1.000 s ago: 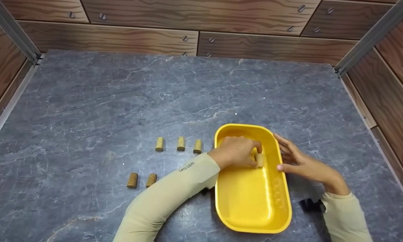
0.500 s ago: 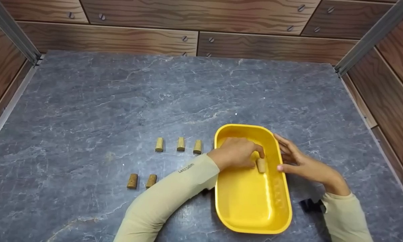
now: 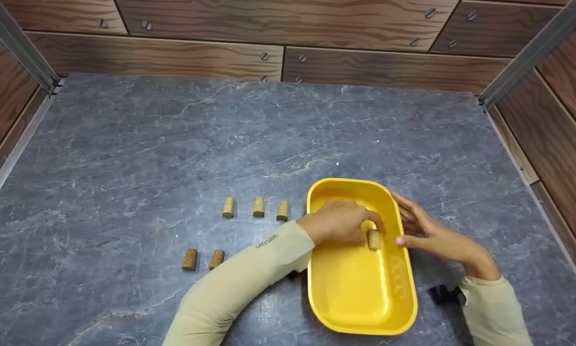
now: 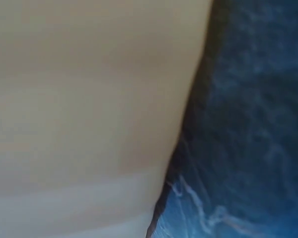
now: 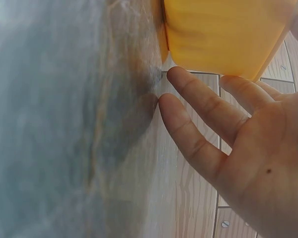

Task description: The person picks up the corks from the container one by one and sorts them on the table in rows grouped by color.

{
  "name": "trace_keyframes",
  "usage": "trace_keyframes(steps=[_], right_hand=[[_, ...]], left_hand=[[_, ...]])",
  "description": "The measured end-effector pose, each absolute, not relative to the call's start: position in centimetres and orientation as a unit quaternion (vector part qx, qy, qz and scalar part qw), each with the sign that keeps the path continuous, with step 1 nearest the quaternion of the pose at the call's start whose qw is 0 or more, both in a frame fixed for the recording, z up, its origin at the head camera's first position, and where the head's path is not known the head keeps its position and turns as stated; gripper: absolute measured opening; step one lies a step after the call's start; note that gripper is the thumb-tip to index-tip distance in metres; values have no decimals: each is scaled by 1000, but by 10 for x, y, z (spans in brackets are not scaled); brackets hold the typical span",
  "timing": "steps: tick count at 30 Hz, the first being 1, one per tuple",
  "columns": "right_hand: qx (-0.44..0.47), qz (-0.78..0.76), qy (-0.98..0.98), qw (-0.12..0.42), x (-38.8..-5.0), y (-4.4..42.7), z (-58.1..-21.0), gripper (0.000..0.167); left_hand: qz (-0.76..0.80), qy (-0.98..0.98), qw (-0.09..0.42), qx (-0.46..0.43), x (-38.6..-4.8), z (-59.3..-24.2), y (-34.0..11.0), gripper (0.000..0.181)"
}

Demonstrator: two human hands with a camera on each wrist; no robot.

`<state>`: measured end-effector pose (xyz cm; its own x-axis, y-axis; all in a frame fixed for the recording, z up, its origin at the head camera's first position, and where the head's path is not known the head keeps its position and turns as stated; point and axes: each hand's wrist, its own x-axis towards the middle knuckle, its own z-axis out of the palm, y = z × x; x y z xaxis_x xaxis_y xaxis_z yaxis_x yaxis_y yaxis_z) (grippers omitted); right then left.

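In the head view my left hand [image 3: 344, 222] reaches over the near-left rim into a deep yellow bin [image 3: 350, 293]. Its index finger and thumb stand on either side of a pale cork [image 3: 373, 239] on the bin floor, near the right wall; the thumb is partly hidden. My right hand [image 3: 427, 235] rests against the bin's outer right side, thumb tip at the rim, fingers extended. The right wrist view shows those fingers [image 5: 188, 134] spread beside the yellow wall. Only a pale sleeve [image 4: 79, 109] and dark table fill the left wrist view.
Left of the bin, three pale corks [image 3: 258, 206] lie in a row on the grey marbled table [image 3: 196, 129]. Two darker brown corks [image 3: 189, 259] lie nearer, one beside the left sleeve [image 3: 249, 274]. Wood-patterned panels [image 3: 172, 53] border the table.
The cork in the bin has shifted slightly nearer to me. My left index finger has slid right and down around it. The right hand and bin have stayed put.
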<state>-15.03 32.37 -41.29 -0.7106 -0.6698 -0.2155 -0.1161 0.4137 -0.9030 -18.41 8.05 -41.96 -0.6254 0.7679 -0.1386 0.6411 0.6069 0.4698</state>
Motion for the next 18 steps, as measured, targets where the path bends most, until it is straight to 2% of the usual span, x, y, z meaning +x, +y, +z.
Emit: trace_keyframes(steps=[18], right_hand=[[-259, -483, 787, 283, -150, 324, -412, 80]], left_hand=[[164, 896, 162, 380, -184, -420, 83, 36]])
